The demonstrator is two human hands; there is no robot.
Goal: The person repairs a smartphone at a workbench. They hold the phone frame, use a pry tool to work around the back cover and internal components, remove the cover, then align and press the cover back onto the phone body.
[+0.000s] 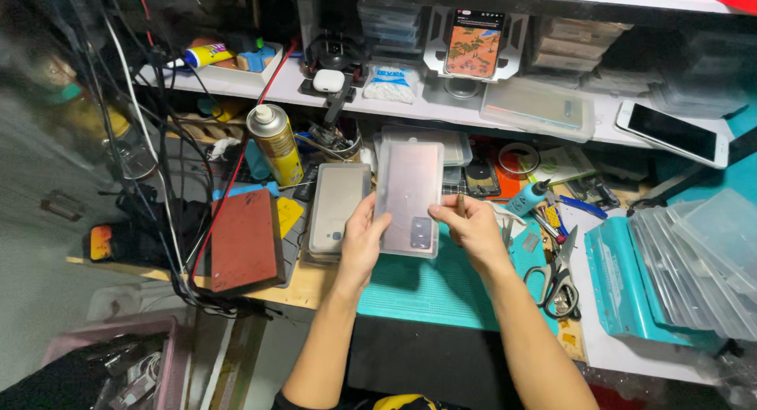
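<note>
Teal rubber matting [441, 288] is covering the bench under both hands, and it is the biggest thing near them. Well to the right of the right hand, a stack of clear plastic cases [698, 260] is leaning on a teal holder. To the left of the left hand a reddish-brown block [244, 240] is lying flat, and behind it a yellow spray can [276, 146] is standing upright. Between the two hands, raised a little over the mat, is the clear plastic case [408, 197] with a phone back panel inside. The left hand [361, 240] is gripping its left edge, with the thumb on the front. The right hand [473, 230] is touching the right edge and is also pinching a thin dark tool [460, 203] that is pointing up; this hand is closed around the tool. Just beside the left hand a second grey case [337, 209] is lying on the bench. Near the right hand, scissors [558, 280] are lying with the blades pointing away. In my judgement the case could be slipping, because the right hand is busy with the tool and is holding only lightly. The tool tip could also be scratching the plastic, and the crowded bench is giving little room for a safe fall.
</note>
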